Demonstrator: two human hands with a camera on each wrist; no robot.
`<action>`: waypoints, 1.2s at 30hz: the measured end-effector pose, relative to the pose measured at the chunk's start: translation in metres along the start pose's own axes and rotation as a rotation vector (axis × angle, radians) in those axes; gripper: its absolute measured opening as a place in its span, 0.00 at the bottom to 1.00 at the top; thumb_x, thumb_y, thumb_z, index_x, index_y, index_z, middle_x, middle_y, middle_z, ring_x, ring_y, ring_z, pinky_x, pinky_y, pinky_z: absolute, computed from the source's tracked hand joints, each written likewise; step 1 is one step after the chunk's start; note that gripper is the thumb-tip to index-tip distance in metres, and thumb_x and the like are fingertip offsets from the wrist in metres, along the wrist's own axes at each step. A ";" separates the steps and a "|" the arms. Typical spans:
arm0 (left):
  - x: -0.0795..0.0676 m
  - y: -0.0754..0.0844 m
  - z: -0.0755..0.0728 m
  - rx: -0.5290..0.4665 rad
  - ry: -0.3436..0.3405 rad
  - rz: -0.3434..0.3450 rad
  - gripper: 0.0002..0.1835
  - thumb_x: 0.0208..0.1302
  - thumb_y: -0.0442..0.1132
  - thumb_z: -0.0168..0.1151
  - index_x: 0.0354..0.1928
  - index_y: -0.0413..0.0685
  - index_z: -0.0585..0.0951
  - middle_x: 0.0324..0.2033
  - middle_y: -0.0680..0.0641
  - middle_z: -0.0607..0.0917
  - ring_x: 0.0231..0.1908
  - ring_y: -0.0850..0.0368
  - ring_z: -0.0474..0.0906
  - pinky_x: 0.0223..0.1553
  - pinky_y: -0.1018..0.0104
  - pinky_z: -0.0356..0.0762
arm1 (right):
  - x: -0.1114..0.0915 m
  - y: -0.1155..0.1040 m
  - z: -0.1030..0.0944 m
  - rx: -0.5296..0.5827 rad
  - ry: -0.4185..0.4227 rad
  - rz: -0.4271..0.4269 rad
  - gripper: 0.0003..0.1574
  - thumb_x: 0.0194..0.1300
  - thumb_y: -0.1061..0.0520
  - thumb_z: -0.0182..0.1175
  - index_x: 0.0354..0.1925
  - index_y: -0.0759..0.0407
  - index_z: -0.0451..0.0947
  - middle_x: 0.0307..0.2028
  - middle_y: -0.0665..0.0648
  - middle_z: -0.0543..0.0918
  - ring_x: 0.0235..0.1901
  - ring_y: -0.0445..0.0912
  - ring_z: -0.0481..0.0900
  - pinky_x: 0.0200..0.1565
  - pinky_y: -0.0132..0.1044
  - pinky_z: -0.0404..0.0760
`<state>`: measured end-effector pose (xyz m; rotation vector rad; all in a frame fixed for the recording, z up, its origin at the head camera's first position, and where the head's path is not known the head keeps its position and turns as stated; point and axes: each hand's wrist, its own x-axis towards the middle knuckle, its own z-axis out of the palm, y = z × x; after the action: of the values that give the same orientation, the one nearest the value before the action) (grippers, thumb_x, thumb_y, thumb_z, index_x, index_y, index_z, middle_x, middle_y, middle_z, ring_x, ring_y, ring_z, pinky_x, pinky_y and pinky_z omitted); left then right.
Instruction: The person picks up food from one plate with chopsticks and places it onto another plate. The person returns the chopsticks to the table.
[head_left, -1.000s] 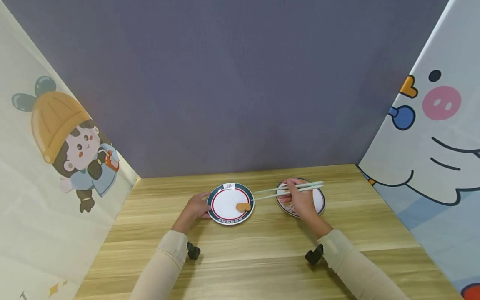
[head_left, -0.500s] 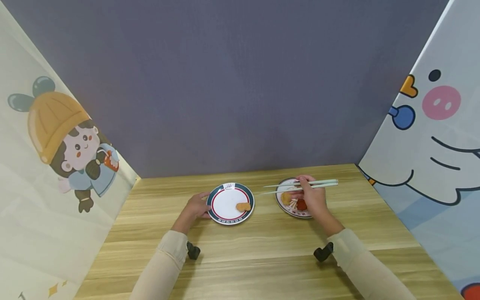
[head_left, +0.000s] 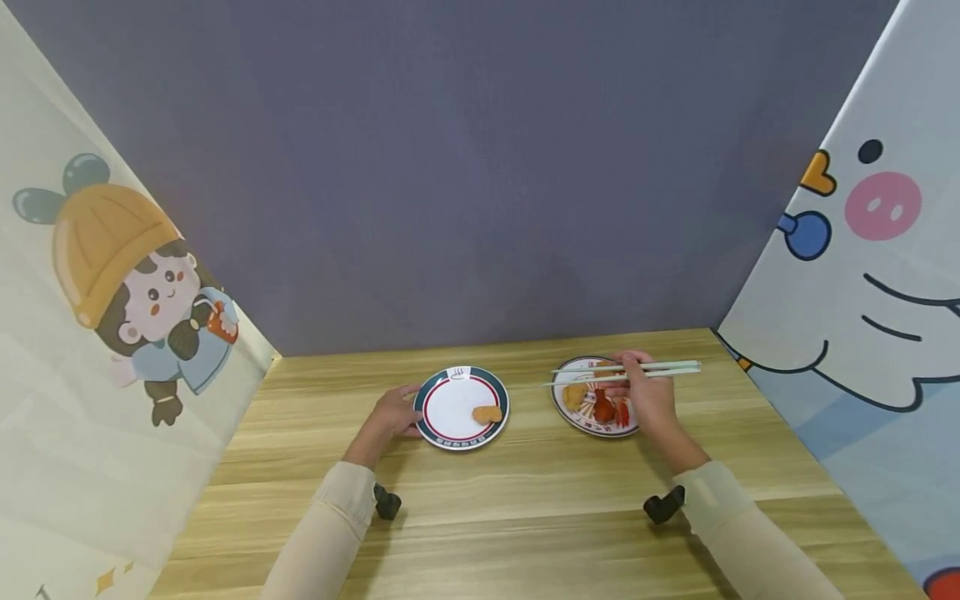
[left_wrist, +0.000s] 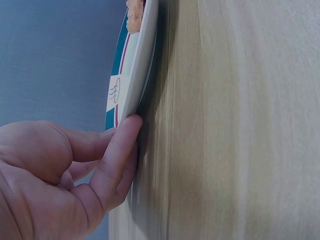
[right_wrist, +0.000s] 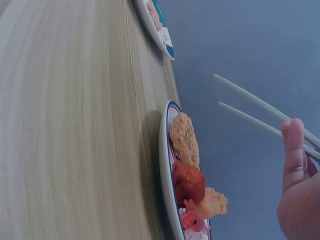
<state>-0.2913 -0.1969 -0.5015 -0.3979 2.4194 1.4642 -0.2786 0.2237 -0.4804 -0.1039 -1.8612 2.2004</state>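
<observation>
My left hand pinches the left rim of a white plate with a green and red border; the left wrist view shows the fingers under its edge. One golden breaded nugget lies on that plate. My right hand holds a pair of pale chopsticks over a second plate, tips pointing left, parted and with nothing between them. On this plate lie a breaded piece, a glossy red-brown drumstick, a red shrimp and another breaded piece. My right hand partly covers it in the head view.
Both plates stand toward the back of a wooden table. Behind it rises a grey-blue panel. Cartoon-printed sheets flank the left and right sides.
My right hand has moved to the right with the chopsticks, from between the plates to over the right plate, uncovering more of its food. My left hand and its plate have stayed put.
</observation>
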 end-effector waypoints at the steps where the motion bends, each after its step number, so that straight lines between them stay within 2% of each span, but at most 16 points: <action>1: 0.000 0.000 0.000 0.000 0.000 0.003 0.35 0.67 0.23 0.58 0.75 0.48 0.68 0.54 0.29 0.80 0.29 0.53 0.86 0.34 0.61 0.93 | 0.000 0.000 -0.001 0.001 0.006 0.000 0.11 0.79 0.54 0.52 0.42 0.55 0.81 0.31 0.48 0.88 0.20 0.43 0.87 0.24 0.37 0.91; 4: -0.001 0.000 -0.001 0.000 -0.003 0.008 0.34 0.67 0.24 0.58 0.75 0.48 0.68 0.55 0.29 0.80 0.29 0.53 0.86 0.35 0.61 0.93 | 0.001 0.001 -0.005 -0.001 0.019 0.007 0.11 0.79 0.54 0.52 0.42 0.54 0.80 0.29 0.51 0.88 0.20 0.44 0.87 0.25 0.37 0.91; 8: -0.002 0.001 -0.001 -0.005 -0.002 0.004 0.34 0.67 0.23 0.58 0.75 0.48 0.68 0.54 0.29 0.81 0.30 0.52 0.86 0.35 0.61 0.93 | 0.001 0.001 -0.012 -0.017 0.026 0.010 0.13 0.79 0.53 0.51 0.43 0.58 0.79 0.26 0.50 0.87 0.21 0.44 0.88 0.27 0.39 0.92; 13: -0.003 0.001 -0.001 -0.015 0.004 -0.002 0.35 0.66 0.23 0.58 0.75 0.49 0.69 0.53 0.30 0.81 0.30 0.52 0.87 0.35 0.60 0.93 | 0.000 0.002 -0.019 -0.034 0.074 0.013 0.14 0.79 0.52 0.51 0.44 0.60 0.78 0.26 0.49 0.86 0.20 0.45 0.88 0.27 0.41 0.92; 16: -0.003 0.001 -0.001 -0.008 0.003 0.004 0.35 0.66 0.23 0.58 0.75 0.48 0.68 0.54 0.29 0.81 0.30 0.52 0.87 0.34 0.60 0.93 | 0.000 0.003 -0.022 -0.046 0.099 0.000 0.13 0.79 0.53 0.51 0.43 0.59 0.78 0.26 0.48 0.86 0.19 0.45 0.88 0.26 0.39 0.92; 26: -0.002 -0.002 0.000 -0.003 0.003 0.014 0.35 0.66 0.23 0.58 0.74 0.48 0.69 0.55 0.29 0.81 0.31 0.52 0.87 0.33 0.62 0.93 | 0.003 0.007 -0.031 0.037 0.193 0.025 0.12 0.79 0.58 0.50 0.38 0.59 0.77 0.22 0.50 0.85 0.16 0.43 0.86 0.21 0.35 0.90; 36: -0.003 0.000 0.001 0.007 0.009 0.003 0.34 0.67 0.24 0.57 0.75 0.49 0.69 0.56 0.29 0.80 0.30 0.52 0.87 0.33 0.61 0.93 | 0.006 0.012 -0.036 0.028 0.200 0.053 0.14 0.80 0.57 0.47 0.40 0.62 0.76 0.19 0.53 0.84 0.15 0.45 0.86 0.21 0.37 0.90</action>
<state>-0.2883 -0.1960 -0.5002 -0.4005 2.4324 1.4585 -0.2781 0.2575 -0.4979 -0.3577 -1.7371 2.1606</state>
